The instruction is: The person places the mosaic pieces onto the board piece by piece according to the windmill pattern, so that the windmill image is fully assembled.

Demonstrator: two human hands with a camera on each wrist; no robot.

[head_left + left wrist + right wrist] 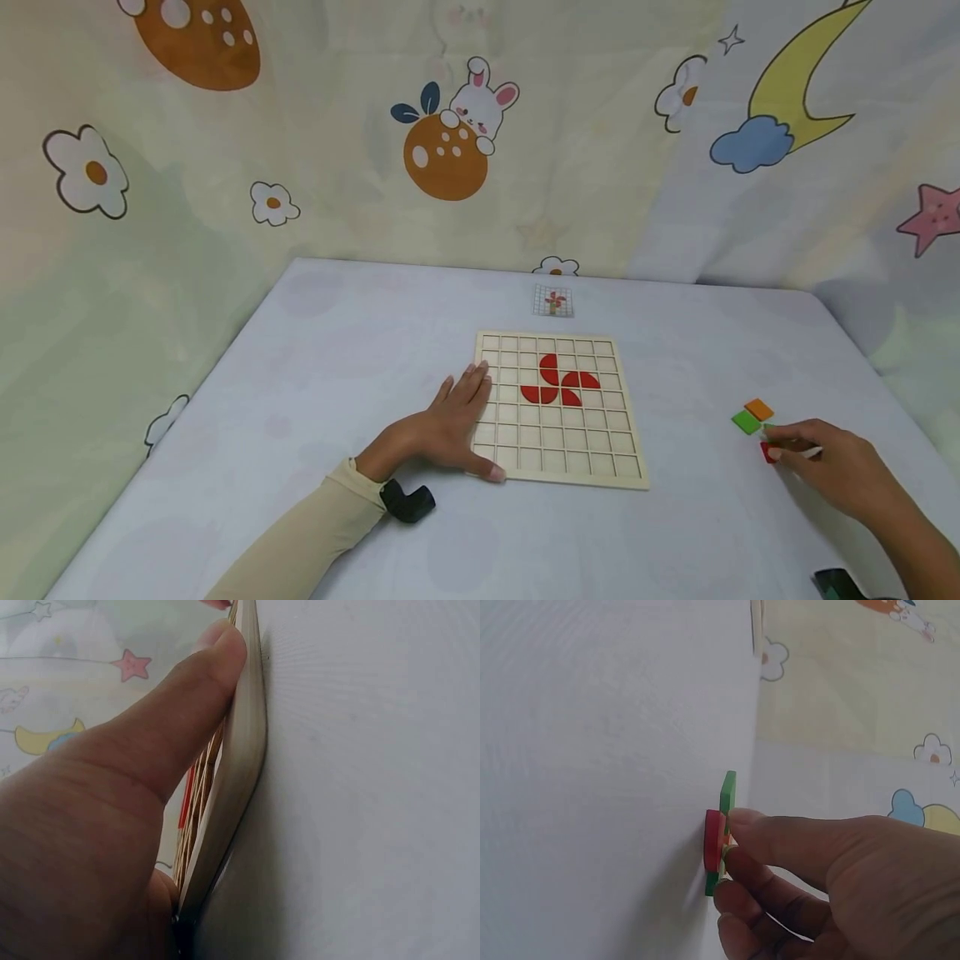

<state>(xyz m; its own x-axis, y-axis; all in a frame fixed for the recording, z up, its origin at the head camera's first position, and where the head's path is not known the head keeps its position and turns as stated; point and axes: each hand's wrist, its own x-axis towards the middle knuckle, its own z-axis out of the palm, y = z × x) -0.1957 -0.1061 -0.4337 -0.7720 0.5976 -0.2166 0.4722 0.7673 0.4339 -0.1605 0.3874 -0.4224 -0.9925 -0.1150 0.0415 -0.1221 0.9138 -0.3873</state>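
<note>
- Backdrop (pixel 337 100): printed cloth with flowers and a moon, rising beyond both sets of fingers.
- Table (pixel 315 350): white cover, below both sets of fingers.
- Board (pixel 570 477): pale, wood-like, squarish, with raised grid lines; lies right of the left fingers. Only the left wrist view shows its edge thickness and rounded corner.
- Left hand (pixel 448 429): fingers straight, released, resting on the board's left rim; thumb against its near edge.
- Right hand (pixel 840 467): fingers bent, tips at the red tile (pixel 767 452); cannot tell whether it is grasped.
- Card (pixel 553 302): small, gridded, printed pinwheel; beyond the left fingers, to their right.
- Red pieces (pixel 549 395): curved-edged, in board cells, pinwheel layout, right of the left fingers.
- Orange tile (pixel 759 409), green tile (pixel 747 422): flat, four-sided, just beyond the right fingertips. Right wrist view adds tile thickness.
</note>
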